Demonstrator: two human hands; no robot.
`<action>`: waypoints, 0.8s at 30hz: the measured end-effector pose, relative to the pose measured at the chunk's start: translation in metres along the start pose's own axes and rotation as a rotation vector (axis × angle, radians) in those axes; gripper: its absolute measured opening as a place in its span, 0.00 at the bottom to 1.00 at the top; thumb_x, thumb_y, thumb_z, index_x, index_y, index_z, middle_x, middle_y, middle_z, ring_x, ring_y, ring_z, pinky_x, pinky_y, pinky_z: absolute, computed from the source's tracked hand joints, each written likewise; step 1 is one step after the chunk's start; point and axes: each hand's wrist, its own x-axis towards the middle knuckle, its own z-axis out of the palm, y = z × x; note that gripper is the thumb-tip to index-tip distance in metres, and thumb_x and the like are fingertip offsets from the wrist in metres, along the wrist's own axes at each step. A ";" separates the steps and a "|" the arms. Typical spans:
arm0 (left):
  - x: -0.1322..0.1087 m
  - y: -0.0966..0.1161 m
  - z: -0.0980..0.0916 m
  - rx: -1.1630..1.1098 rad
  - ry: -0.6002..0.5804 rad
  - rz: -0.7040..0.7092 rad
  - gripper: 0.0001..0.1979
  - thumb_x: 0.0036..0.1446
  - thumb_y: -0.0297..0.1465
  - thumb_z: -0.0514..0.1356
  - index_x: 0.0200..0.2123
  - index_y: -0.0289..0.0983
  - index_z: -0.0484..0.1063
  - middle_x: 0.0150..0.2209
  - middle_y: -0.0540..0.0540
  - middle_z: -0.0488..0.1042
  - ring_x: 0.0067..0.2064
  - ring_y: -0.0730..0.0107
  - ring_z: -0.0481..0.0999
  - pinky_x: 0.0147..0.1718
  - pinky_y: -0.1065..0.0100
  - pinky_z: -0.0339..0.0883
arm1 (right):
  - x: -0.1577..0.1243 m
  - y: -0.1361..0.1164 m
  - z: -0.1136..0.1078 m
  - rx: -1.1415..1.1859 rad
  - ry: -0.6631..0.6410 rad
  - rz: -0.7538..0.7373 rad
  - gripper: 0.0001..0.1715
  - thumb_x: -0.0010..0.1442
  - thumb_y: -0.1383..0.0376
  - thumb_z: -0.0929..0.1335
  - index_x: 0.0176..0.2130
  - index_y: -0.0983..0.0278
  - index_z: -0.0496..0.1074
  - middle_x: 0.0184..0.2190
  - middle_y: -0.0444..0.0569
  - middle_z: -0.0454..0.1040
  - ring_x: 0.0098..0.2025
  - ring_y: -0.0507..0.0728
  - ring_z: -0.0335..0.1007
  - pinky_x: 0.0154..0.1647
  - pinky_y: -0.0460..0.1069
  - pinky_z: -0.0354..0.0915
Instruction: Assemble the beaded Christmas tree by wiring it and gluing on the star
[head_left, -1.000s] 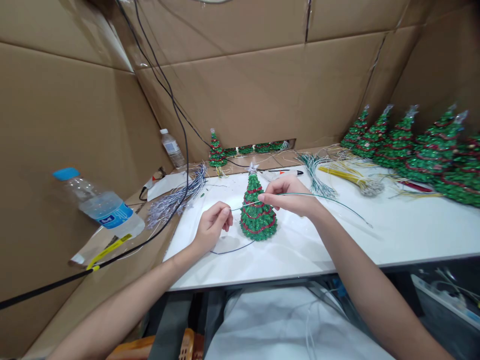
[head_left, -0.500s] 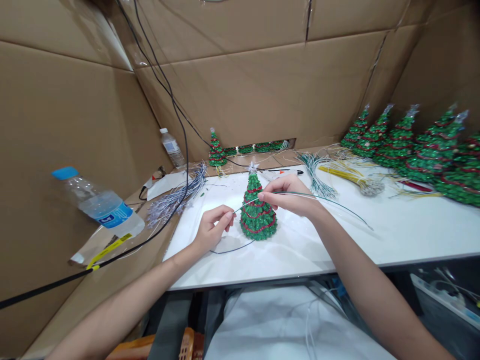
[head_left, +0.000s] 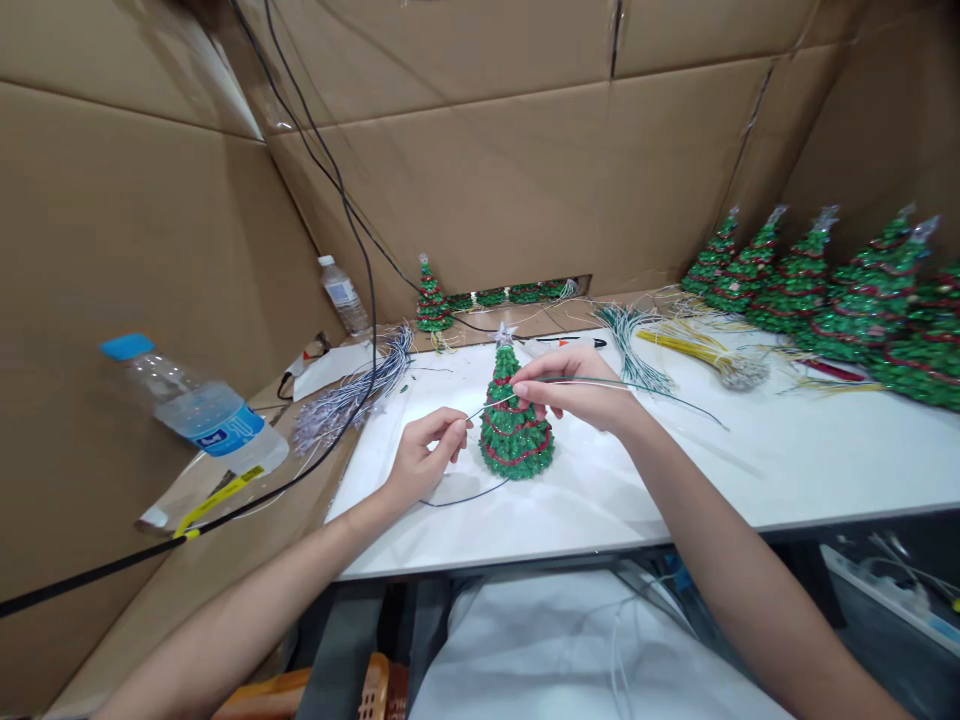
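A small green Christmas tree with red garland and a clear star on top stands upright on the white table. In front of its left side, my left hand pinches the end of a thin wire. My right hand pinches green and white wire before the tree's upper part, and the loose end trails off to the right. Between my fingertips a short stretch of wire crosses the tree. A dark wire curves over the table from below my left hand to the tree's base.
Finished-looking trees line the right side. Bundles of green-white wires and yellow wires lie behind my right hand. At left are a blue-capped bottle, a bundle of blue-white wires and a hanging black cable.
My right hand has shifted slightly left, drawing the trailing wire end leftward and a little up. My left hand and the tree stay almost still.
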 end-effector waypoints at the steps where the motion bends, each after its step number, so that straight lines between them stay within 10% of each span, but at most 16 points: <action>1: 0.000 0.000 0.000 0.004 0.000 0.003 0.17 0.64 0.43 0.58 0.33 0.35 0.73 0.24 0.51 0.69 0.21 0.77 0.66 0.20 0.74 0.62 | 0.000 0.001 0.000 0.028 -0.010 -0.006 0.18 0.48 0.57 0.75 0.36 0.67 0.80 0.26 0.49 0.77 0.23 0.49 0.69 0.19 0.42 0.60; 24: 0.000 0.007 -0.001 0.142 -0.077 0.141 0.18 0.65 0.43 0.56 0.32 0.36 0.74 0.24 0.49 0.72 0.21 0.75 0.68 0.22 0.72 0.63 | -0.003 -0.004 0.006 -0.027 -0.042 -0.025 0.15 0.48 0.57 0.75 0.30 0.67 0.79 0.23 0.47 0.76 0.18 0.48 0.67 0.15 0.42 0.60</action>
